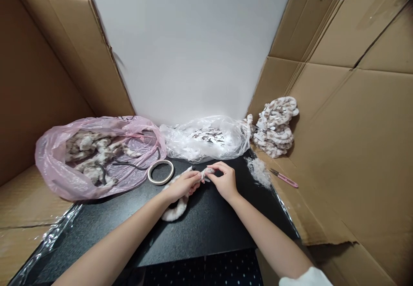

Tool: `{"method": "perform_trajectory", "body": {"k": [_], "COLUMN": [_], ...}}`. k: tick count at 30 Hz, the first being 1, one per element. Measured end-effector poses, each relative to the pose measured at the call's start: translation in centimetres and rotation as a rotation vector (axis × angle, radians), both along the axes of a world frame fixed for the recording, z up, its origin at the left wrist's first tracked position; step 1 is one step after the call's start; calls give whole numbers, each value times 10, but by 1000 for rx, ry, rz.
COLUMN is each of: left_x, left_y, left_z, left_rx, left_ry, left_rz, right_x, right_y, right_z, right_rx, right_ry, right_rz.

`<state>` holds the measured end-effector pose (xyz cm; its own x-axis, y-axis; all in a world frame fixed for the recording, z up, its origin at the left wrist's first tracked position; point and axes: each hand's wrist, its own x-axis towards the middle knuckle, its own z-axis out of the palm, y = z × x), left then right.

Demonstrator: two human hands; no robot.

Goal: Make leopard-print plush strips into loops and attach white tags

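Note:
My left hand (184,186) is closed round a curved, fluffy white-and-brown plush band (176,213), whose lower loop rests on the black tabletop. At the band's upper end, my right hand (225,181) pinches a small furry tip with thumb and forefinger. A small dark spot shows on the fur at that tip, and a thin pale strip shows just below it. The fingers hide the stretch of band between my two hands. A roll of tape (160,172) lies on the table beside the band, to the left.
A pink plastic bag (51,165) with furry pieces and dark cords stands left. Behind is a clear bag (176,142) of small white pieces. To the right are stacked plush bands (275,129), loose white fluff (259,172) and pink thread snips (285,179). Cardboard walls (364,131) flank the table.

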<state>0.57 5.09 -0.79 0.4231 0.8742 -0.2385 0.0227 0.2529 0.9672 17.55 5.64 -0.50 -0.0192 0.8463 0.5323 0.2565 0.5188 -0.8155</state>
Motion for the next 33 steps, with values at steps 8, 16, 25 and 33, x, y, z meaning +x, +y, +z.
{"method": "perform_trajectory", "body": {"k": [8,16,25,33], "left_x": [0,1,2,2], "left_y": [0,-3,-3,-4], "left_z": [3,8,8,7], "left_rx": [-92,-68,7,-22], "left_ry": [-47,-11,34,-38], "left_rz": [-8,-12,27,49], "right_x": [0,-1,-4,-4], "right_y": [-6,-8,-1,-6], "right_z": [-1,1,-8,-6], "right_rx": [114,58,-198,137], "right_ry": [-131,-80,171,-110], "right_rz": [110,31,102,132]}}
